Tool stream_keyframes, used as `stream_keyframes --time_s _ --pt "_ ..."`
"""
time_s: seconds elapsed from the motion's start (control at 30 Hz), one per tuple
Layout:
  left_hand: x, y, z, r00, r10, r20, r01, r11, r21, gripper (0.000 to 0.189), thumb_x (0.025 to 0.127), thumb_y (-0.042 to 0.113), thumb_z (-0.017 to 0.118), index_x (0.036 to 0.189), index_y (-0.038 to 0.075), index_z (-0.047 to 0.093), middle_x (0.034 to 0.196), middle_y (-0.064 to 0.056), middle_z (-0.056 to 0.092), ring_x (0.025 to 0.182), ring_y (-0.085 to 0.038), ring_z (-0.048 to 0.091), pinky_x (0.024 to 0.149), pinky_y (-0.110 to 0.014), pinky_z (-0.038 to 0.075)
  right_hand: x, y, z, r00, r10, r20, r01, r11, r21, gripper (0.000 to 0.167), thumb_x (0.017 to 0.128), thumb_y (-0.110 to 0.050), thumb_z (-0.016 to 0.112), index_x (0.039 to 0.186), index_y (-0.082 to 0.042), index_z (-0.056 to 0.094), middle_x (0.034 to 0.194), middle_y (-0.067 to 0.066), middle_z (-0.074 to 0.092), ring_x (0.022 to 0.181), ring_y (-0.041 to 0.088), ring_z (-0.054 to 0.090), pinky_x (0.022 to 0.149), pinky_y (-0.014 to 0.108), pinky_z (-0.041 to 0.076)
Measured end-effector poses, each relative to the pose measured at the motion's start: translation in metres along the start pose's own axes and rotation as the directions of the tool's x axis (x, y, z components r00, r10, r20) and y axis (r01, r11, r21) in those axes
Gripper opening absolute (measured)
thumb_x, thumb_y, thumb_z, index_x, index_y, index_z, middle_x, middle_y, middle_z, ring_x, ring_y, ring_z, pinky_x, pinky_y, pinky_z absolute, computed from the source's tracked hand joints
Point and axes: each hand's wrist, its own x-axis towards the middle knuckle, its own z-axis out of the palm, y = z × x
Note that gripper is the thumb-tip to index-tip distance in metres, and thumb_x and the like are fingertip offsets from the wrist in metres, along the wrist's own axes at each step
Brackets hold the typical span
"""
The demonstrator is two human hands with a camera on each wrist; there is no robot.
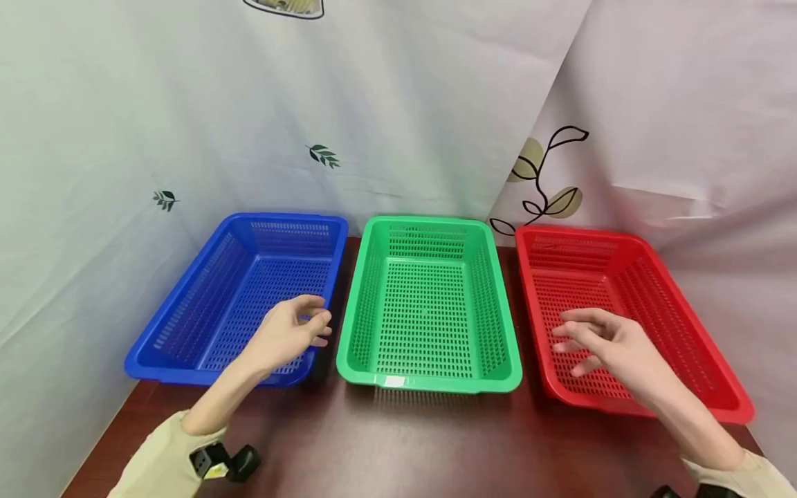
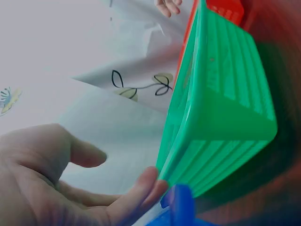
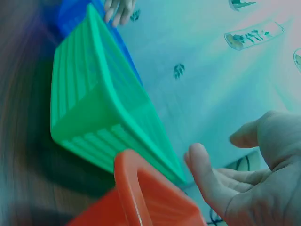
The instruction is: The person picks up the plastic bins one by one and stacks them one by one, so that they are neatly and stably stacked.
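My left hand [image 1: 291, 328] hovers over the right front part of a blue plastic basket [image 1: 176, 296], with loosely curled fingers and nothing in them. Over the left side of a red basket [image 1: 692, 317] hangs my right hand [image 1: 613, 344], also holding nothing, thumb and fingers apart. Between the two stands a green basket [image 1: 436, 383] with slotted walls and floor. In the left wrist view the fingertips [image 2: 148, 179] appear beside the green basket's edge and above the blue rim [image 2: 181, 205]. The right wrist view has the right hand [image 3: 254, 179] beside the red rim [image 3: 127, 174].
All three baskets stand in a row on a dark reddish table [image 1: 398, 443]. A pale cloth [image 1: 405, 104] with leaf prints hangs right behind them and at both sides. A black device [image 1: 218, 462] is strapped at the left sleeve.
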Motion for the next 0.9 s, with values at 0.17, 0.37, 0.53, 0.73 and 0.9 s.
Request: stream_keyframes --time_s 0.17,0.37,0.53,0.73,0.9 --pt "0.018 0.005 0.001 0.997 -0.049 0.067 0.047 0.998 0.039 0.051 0.104 0.013 0.053 0.143 -0.015 0.037 0.128 -0.035 0.056 0.089 -0.033 0.072 0.076 -0.039 0.059 0.018 -0.003 0.011 0.993 0.066 0.103 -0.076 0.992 0.1 0.051 0.102 -0.019 0.06 0.138 0.015 0.043 0.115 0.025 0.065 0.093 0.023 0.071 0.065 0.045 0.059" --pt "0.037 0.008 0.007 0.981 -0.113 0.157 0.115 0.993 -0.002 0.05 0.105 0.008 0.049 0.142 -0.021 0.032 0.121 -0.036 0.059 0.084 -0.032 0.072 0.071 -0.037 0.059 0.033 -0.005 0.019 0.979 0.092 0.184 -0.116 0.985 0.124 0.051 0.102 -0.014 0.059 0.137 0.018 0.041 0.116 0.024 0.065 0.094 0.023 0.071 0.065 0.045 0.059" --pt "0.045 0.008 0.011 0.97 -0.141 0.199 0.147 0.989 -0.016 0.049 0.104 0.003 0.049 0.141 -0.023 0.032 0.117 -0.034 0.061 0.078 -0.03 0.071 0.067 -0.037 0.06 0.04 -0.01 0.026 0.969 0.139 0.204 -0.157 0.984 0.078 0.053 0.099 -0.013 0.064 0.135 0.018 0.042 0.119 0.03 0.062 0.097 0.032 0.07 0.062 0.046 0.059" --pt "0.048 0.005 0.015 0.974 -0.123 0.192 0.117 0.992 0.042 0.046 0.101 0.0 0.053 0.137 -0.024 0.038 0.103 -0.029 0.066 0.07 -0.029 0.071 0.061 -0.037 0.059 0.044 -0.014 0.033 0.966 0.15 0.212 -0.153 0.988 -0.007 0.052 0.099 -0.009 0.062 0.136 0.021 0.039 0.121 0.033 0.06 0.098 0.037 0.069 0.061 0.045 0.059" --pt "0.048 0.003 0.02 0.982 -0.104 0.155 0.091 0.992 0.084 0.047 0.097 -0.003 0.059 0.135 -0.024 0.041 0.095 -0.027 0.068 0.065 -0.029 0.071 0.057 -0.035 0.059 0.047 -0.015 0.041 0.97 0.131 0.207 -0.109 0.988 -0.113 0.055 0.098 -0.008 0.063 0.134 0.025 0.037 0.106 0.027 0.067 0.089 0.033 0.071 0.059 0.042 0.059"
